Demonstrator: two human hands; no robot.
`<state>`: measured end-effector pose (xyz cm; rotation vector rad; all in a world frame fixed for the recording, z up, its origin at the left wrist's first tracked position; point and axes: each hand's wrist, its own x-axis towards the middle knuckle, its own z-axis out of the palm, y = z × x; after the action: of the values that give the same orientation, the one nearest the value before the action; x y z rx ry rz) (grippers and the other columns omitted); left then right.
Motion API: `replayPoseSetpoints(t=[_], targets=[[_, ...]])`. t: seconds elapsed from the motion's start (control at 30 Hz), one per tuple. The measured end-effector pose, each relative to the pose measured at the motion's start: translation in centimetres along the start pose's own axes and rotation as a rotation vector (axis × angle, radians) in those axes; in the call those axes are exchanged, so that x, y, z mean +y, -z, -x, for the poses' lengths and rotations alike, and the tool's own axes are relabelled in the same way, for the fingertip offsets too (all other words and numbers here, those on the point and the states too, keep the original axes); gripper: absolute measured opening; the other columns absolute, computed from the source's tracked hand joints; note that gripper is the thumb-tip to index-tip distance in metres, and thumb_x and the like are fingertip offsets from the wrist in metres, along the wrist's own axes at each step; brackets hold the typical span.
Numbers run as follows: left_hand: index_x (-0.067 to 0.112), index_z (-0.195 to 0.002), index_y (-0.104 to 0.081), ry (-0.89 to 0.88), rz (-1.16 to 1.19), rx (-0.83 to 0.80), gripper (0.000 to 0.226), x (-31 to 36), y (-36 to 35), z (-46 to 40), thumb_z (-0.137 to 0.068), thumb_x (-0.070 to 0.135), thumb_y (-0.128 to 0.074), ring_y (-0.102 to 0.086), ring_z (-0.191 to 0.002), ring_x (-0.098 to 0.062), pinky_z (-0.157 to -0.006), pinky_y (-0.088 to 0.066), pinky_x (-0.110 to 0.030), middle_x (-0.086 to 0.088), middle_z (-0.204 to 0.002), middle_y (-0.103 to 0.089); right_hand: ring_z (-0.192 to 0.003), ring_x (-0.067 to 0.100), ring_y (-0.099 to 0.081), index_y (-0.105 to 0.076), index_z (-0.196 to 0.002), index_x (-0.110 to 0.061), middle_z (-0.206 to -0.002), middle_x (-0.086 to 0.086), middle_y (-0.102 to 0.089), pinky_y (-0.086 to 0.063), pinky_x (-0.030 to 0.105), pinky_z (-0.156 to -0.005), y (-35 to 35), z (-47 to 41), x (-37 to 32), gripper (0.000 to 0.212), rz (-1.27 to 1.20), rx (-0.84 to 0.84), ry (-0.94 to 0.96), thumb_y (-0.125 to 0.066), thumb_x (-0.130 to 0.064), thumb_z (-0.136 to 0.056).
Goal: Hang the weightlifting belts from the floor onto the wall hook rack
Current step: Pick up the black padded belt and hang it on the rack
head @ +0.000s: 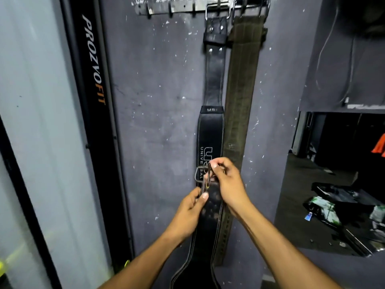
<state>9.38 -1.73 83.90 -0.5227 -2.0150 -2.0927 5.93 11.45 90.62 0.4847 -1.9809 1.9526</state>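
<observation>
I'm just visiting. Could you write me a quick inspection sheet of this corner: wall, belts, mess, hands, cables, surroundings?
Surface: grey scuffed wall, paint-flecked.
Job's things: hook rack up top; black belt and olive belt hang from it; third belt in hand, not yet hung.
Clutter: torn wrappers on the floor, right.
Hands: left hand grips the strap; right hand pinches the buckle.
Cables: thin wire on the right wall.
Surroundings: black upright lettered PROZVOFIT, left.
</observation>
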Motion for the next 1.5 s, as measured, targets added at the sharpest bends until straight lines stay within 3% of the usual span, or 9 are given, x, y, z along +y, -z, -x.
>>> replayPoseSetpoints(t=[0.17,0.27,0.37,0.47,0.77,1.03,1.27,1.37,1.5], targets=[[0.013,-0.105,-0.068,-0.012,0.011,0.119,0.020,0.0,0.0,-0.3,-0.108,0.021,-0.050,-0.072,-0.092,-0.012,-0.079,-0.057,-0.023,-0.006,-0.099,-0.079,-0.081,0.003,-0.071,-0.069,-0.107,-0.011,-0.089,0.005,-0.077,-0.053,0.013,-0.074,0.3,1.3,0.4,0.016,0.044,0.074,0.027,-0.062,-0.025,-0.104],[0.015,-0.112,-0.069,-0.037,-0.007,0.149,0.021,0.5,0.3,-1.1,-0.109,0.020,-0.049,-0.075,-0.100,-0.016,-0.086,-0.058,-0.025,-0.005,-0.107,-0.080,-0.084,0.021,-0.065,-0.069,-0.101,-0.002,-0.097,0.026,-0.072,-0.056,0.043,-0.084,0.0,2.5,2.0,0.035,0.078,0.063,-0.035,-0.057,-0.035,-0.106],[0.021,-0.121,-0.068,-0.054,-0.067,0.128,0.024,1.1,-0.1,-1.4,-0.109,0.020,-0.048,-0.074,-0.111,-0.015,-0.096,-0.058,-0.029,0.001,-0.116,-0.079,-0.084,0.019,-0.071,-0.066,-0.097,-0.019,-0.090,0.005,-0.074,-0.057,0.046,-0.083,-0.5,3.1,2.6,0.030,0.212,0.178,0.070,-0.050,-0.043,-0.108],[0.030,-0.123,-0.065,-0.074,-0.190,0.103,0.022,2.0,-0.3,-1.7,-0.109,0.029,-0.047,-0.072,-0.111,-0.006,-0.097,-0.057,-0.029,0.008,-0.116,-0.077,-0.088,0.002,-0.071,-0.062,-0.104,-0.039,-0.094,-0.017,-0.073,-0.054,0.018,-0.075,-0.9,3.1,1.9,0.020,0.258,0.247,0.162,-0.045,-0.050,-0.106],[0.019,-0.106,-0.059,-0.059,-0.287,0.311,0.044,5.1,-1.5,-3.1,-0.099,0.061,-0.048,-0.071,-0.084,0.002,-0.071,-0.056,-0.016,0.005,-0.093,-0.075,-0.100,0.002,-0.072,-0.067,-0.121,-0.029,-0.104,-0.014,-0.076,-0.058,0.025,-0.086,-0.2,2.0,0.7,0.018,0.244,0.280,0.265,-0.055,-0.026,-0.108],[0.024,-0.143,-0.036,-0.109,-0.342,0.039,0.042,5.2,-2.4,-4.7,-0.107,0.043,-0.045,-0.064,-0.115,-0.006,-0.081,-0.043,0.003,0.011,-0.126,-0.065,-0.081,0.005,-0.068,-0.060,-0.098,-0.024,-0.086,-0.005,-0.071,-0.054,0.030,-0.073,1.4,0.5,-0.7,0.018,0.245,0.189,0.255,-0.049,-0.034,-0.110],[0.025,-0.149,-0.050,-0.215,-0.189,-0.216,0.040,8.5,-2.5,-7.8,-0.109,0.028,-0.049,-0.052,-0.137,0.003,-0.116,-0.038,-0.020,0.013,-0.146,-0.059,-0.066,0.007,-0.046,-0.050,-0.076,-0.013,-0.067,0.000,-0.054,-0.041,0.036,-0.064,3.0,-4.8,-6.3,0.036,0.259,0.266,0.325,-0.056,-0.030,-0.108],[-0.002,-0.102,-0.067,-0.162,-0.171,-0.191,0.038,8.2,-2.7,-8.2,-0.104,0.034,-0.057,-0.065,-0.093,-0.020,-0.089,-0.053,-0.048,-0.005,-0.098,-0.069,-0.065,0.007,-0.039,-0.048,-0.073,-0.014,-0.065,-0.007,-0.045,-0.036,0.034,-0.063,3.3,-7.4,-10.1,0.039,0.236,0.292,0.375,-0.056,-0.032,-0.107],[0.004,-0.070,-0.050,-0.248,-0.117,-0.037,0.040,9.2,-3.6,-8.8,-0.104,0.024,-0.059,-0.040,-0.068,-0.022,-0.064,-0.034,-0.042,-0.009,-0.069,-0.043,-0.061,0.006,-0.031,-0.039,-0.067,-0.025,-0.061,-0.012,-0.036,-0.030,0.032,-0.060,3.2,-9.5,-13.1,0.044,0.237,0.304,0.407,-0.057,-0.032,-0.107]])
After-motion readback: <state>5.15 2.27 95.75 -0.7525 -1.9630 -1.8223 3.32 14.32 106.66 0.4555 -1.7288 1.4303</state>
